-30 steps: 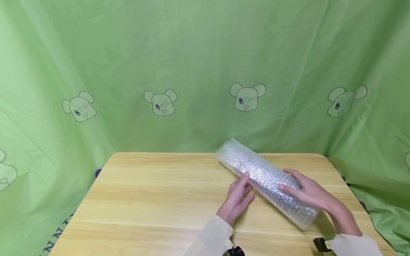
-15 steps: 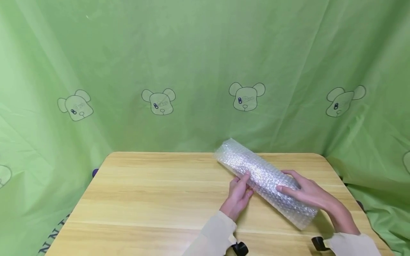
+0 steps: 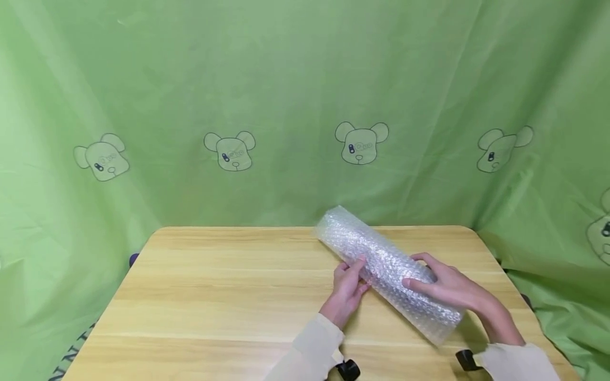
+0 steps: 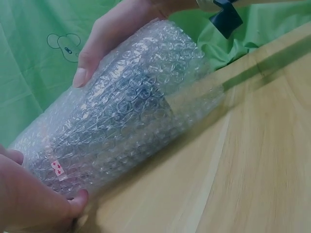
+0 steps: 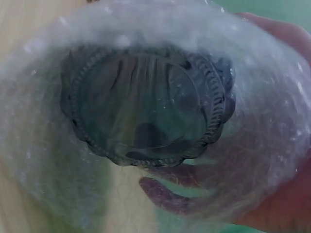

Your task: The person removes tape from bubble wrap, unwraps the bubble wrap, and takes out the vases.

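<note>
A roll of bubble wrap (image 3: 381,259) lies aslant over the right half of the table. Inside it, the right wrist view shows a greyish glass vessel (image 5: 146,107) with a round, scalloped end; its exact kind is hidden. My left hand (image 3: 345,291) grips the roll's left side, thumb on top and fingers tucked at the lower edge. Near those fingers, a short strip of tape (image 4: 57,168) with red marks sits on the wrap. My right hand (image 3: 445,283) holds the roll nearer its front end, thumb on one side and fingers over the other.
The wooden table (image 3: 214,296) has rounded far corners. A green curtain (image 3: 286,79) printed with bear heads hangs behind it and at both sides. A black camera mount (image 3: 349,369) sits at the left wrist, and another mount (image 3: 467,360) at the right.
My left fingers have drawn in from a looser spread to tuck against the roll's lower edge. The right hand keeps its hold. The whole head view has shifted slightly.
</note>
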Motion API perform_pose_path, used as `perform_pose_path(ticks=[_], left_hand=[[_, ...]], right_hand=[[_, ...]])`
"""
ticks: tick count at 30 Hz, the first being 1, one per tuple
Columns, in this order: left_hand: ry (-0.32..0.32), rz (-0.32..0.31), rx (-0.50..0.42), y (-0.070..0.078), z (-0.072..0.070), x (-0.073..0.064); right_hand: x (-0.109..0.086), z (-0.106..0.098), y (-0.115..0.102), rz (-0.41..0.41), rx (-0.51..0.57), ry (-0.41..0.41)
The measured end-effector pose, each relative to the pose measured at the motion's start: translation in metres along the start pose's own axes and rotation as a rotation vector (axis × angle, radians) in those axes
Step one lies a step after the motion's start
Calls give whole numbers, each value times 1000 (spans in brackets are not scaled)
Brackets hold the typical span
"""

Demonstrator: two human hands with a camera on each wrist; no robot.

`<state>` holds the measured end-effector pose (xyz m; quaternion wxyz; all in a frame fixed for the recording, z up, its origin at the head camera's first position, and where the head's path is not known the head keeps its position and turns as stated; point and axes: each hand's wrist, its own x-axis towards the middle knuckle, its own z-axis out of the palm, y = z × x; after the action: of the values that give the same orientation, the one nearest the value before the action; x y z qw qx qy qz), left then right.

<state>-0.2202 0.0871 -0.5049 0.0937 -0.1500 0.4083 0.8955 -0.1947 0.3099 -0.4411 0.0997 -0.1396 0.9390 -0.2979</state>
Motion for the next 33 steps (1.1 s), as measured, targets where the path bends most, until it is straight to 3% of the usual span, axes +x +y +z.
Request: perform_pose_path(ticks=[7, 14, 24, 33], left_hand=[[-6, -43, 83, 15, -22, -6], [-59, -87, 141, 38, -46, -9], [-101, -117, 260, 66, -75, -11], [-161, -166, 439, 92, -89, -9]], right_hand=[[4, 13, -16, 9, 46, -69], [2, 27, -38, 6, 105, -115], [-2, 54, -74, 27, 115, -102], [-7, 79, -97, 82, 276, -96]])
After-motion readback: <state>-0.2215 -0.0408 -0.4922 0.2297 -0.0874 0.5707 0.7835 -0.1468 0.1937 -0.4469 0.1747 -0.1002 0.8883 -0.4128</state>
